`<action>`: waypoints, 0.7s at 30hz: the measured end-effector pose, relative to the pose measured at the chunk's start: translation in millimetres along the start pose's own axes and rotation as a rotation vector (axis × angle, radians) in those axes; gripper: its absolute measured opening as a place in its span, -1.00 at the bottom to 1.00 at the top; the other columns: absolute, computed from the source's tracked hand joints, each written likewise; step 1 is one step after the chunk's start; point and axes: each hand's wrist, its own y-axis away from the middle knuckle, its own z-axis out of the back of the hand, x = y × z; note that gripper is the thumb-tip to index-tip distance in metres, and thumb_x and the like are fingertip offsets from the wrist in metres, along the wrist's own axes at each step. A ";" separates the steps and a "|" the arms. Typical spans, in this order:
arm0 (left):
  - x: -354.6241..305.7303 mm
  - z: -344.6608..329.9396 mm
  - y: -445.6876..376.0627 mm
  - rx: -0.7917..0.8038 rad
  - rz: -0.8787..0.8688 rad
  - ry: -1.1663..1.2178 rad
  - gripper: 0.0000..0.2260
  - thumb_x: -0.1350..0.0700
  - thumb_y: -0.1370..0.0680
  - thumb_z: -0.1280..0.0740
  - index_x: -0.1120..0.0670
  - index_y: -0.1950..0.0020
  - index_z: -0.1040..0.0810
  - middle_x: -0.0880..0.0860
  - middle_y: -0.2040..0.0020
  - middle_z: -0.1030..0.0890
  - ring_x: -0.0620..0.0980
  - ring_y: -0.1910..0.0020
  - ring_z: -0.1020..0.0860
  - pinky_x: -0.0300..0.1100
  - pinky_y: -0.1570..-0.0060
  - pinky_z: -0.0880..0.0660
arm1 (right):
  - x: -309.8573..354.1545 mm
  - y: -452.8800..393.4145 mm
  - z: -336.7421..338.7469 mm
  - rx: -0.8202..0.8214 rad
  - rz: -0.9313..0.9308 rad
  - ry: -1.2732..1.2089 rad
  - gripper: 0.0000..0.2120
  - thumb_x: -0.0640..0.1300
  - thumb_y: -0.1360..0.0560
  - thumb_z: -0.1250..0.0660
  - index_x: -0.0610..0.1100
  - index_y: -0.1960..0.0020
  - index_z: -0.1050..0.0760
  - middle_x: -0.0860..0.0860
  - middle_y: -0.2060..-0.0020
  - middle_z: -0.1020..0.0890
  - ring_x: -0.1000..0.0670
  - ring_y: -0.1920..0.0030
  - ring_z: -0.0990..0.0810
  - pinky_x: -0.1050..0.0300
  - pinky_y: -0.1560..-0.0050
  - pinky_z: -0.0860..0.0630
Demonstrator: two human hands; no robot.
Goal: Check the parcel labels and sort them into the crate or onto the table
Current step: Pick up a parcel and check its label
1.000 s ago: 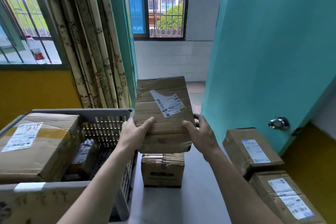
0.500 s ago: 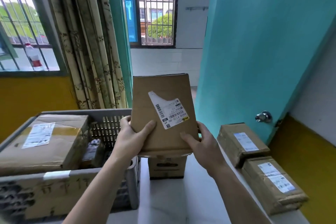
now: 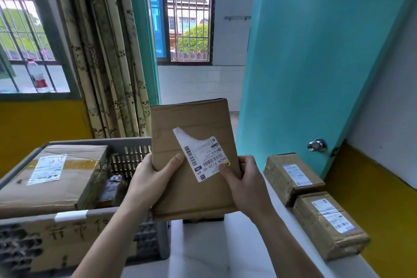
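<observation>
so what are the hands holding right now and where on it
Both hold one cardboard parcel upright: the left hand grips its lower left edge, the right hand its lower right edge, thumb on the label.

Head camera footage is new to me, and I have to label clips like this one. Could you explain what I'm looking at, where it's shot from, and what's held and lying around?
There is no machine here: a person wears a camera on the head, looking forward and down at their own arms. The left hand and right hand grip a flat cardboard parcel upright, with its torn white label facing the camera. To the left stands a grey crate holding a large box. On the white table, to the right, lie two smaller labelled parcels, touching.
</observation>
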 end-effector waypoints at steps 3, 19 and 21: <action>-3.5 -4.5 0.9 -0.009 -0.030 -0.063 -0.74 -0.28 -0.44 -0.49 -0.18 0.00 -0.63 -0.14 0.08 -0.74 -0.12 0.09 -0.71 -0.19 0.21 -0.58 | 3.4 -2.9 7.2 -0.008 0.016 0.049 -0.77 0.16 -0.54 -0.43 0.16 -0.12 -0.46 0.29 0.04 -0.65 0.33 0.06 -0.63 0.43 0.18 -0.48; -14.3 -24.9 -1.0 -0.051 -0.038 -0.118 -0.57 -0.30 -0.44 -0.48 -0.08 -0.05 -0.38 -0.10 -0.01 -0.62 -0.17 0.08 -0.61 -0.21 0.25 -0.53 | 2.7 -23.4 22.6 0.006 -0.003 0.118 -0.63 0.27 -0.55 -0.33 0.02 0.18 -0.36 0.12 0.33 -0.56 0.37 0.33 -0.55 0.49 0.40 -0.38; -9.5 -27.7 2.3 -0.025 -0.066 -0.065 -0.58 -0.24 -0.48 -0.48 -0.14 -0.19 -0.40 -0.16 -0.04 -0.65 -0.20 0.04 -0.64 -0.17 0.13 -0.58 | 5.7 -27.3 24.9 -0.018 0.033 0.157 -0.62 0.28 -0.55 -0.34 0.02 0.19 -0.34 0.11 0.37 -0.53 0.39 0.34 -0.53 0.50 0.42 -0.36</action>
